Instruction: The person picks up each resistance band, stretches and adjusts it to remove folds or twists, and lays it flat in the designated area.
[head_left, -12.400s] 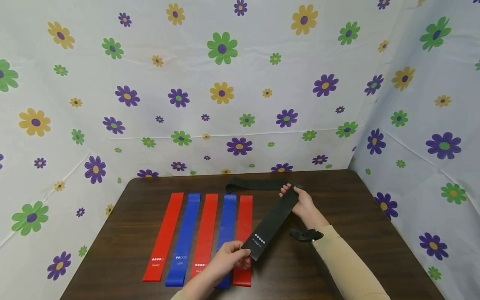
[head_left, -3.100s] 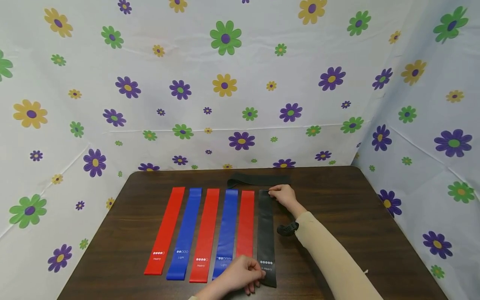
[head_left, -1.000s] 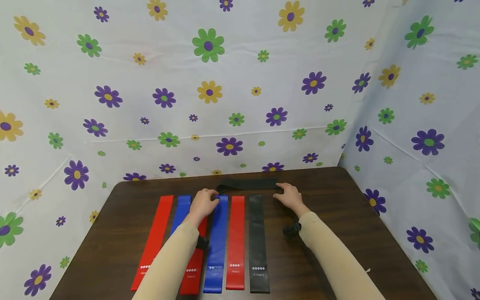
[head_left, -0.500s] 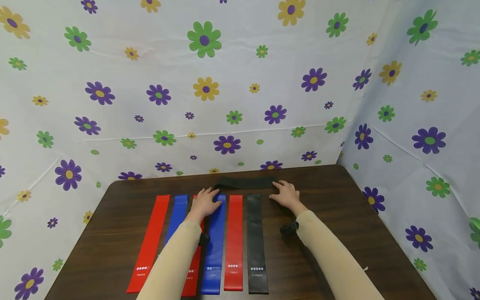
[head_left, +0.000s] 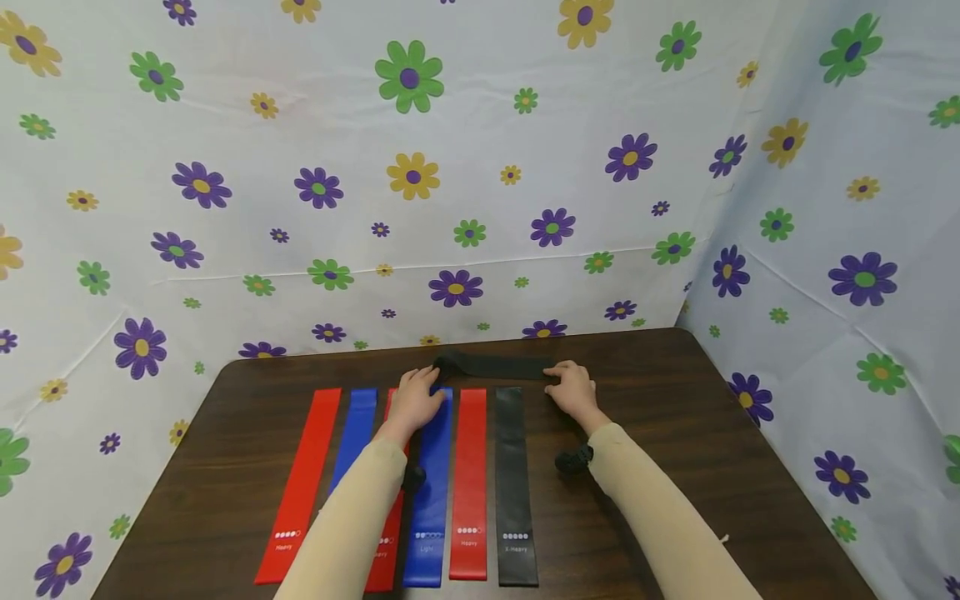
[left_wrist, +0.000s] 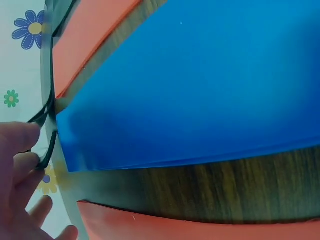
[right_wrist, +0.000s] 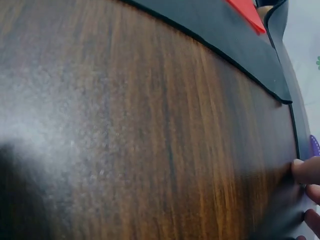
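Note:
A black resistance band point(head_left: 498, 367) lies crosswise at the back of the table. My left hand point(head_left: 414, 402) pinches its curled left end, and the left wrist view shows the fingers point(left_wrist: 22, 137) on the folded loop. At the other end my right hand point(head_left: 573, 390) pinches the band between thumb point(right_wrist: 302, 172) and fingers. In front lies a row of flat bands: a red one point(head_left: 303, 483), a blue one point(head_left: 352, 433), a red one point(head_left: 386, 533), a blue "Light" one point(head_left: 430, 500), a red "Heavy" one point(head_left: 469, 483) and a black "X-Heavy" one point(head_left: 513, 483). My left forearm partly covers the second and third.
The dark wooden table point(head_left: 637, 500) has rounded back corners. Behind it and at the sides hangs a white flowered cloth point(head_left: 480, 150). Dark straps point(head_left: 573, 460) sit at my wrists.
The X-Heavy band, earlier held in both hands, now lies flat at the row's right end. Both hands have moved to the back black band, whose left end has lifted slightly.

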